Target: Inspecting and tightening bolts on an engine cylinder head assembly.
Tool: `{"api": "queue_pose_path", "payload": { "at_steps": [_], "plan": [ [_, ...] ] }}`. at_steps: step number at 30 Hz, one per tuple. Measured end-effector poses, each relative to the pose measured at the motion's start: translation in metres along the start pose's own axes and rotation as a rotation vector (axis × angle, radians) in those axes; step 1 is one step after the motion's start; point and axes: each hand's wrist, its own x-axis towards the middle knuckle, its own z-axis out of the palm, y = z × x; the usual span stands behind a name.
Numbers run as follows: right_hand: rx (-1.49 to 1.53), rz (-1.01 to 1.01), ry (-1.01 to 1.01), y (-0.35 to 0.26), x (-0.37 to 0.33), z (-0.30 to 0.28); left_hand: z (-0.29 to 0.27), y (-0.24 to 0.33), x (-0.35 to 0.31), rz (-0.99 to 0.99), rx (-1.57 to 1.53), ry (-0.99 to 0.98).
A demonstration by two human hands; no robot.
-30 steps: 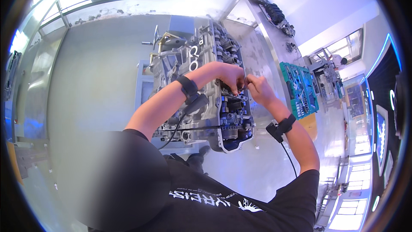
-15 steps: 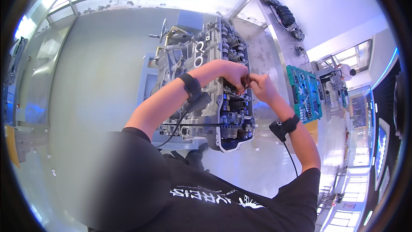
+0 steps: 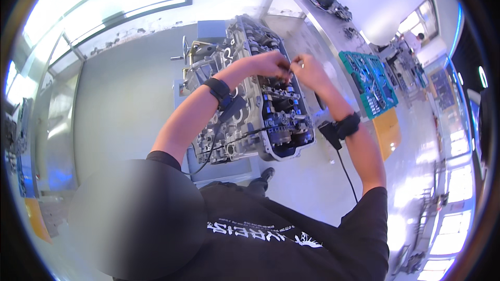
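In the head view, both hands met over the upper middle of a grey metal engine that sat on a stand above the pale floor, near the centre of the picture. The left hand was curled with its fingers bent down onto the top of the engine, and the right hand was curled close beside it, fingertips nearly touching those of the left; whether either pinched a small part between the fingers could not be told, since the spot was too small and partly covered by the knuckles. Each forearm carried a black wrist band, and a thin black cable hung from the right wrist's band. To the right of the engine stood a steel workbench, and on it, well apart from the hands, lay a green tool tray filled with small tools.
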Motion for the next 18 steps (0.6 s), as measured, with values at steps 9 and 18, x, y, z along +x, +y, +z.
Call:
{"api": "queue_pose_path", "payload": {
  "at_steps": [9, 18],
  "plan": [
    [0.694, 0.192, -0.346, -0.038, -0.137, -0.046, 0.060, 0.113, -0.081, 0.082, 0.388, -0.130],
    [1.020, 0.280, -0.120, 0.007, -0.240, 0.016, 0.070, 0.096, -0.199, 0.152, 0.101, -0.117]
  ]
}}
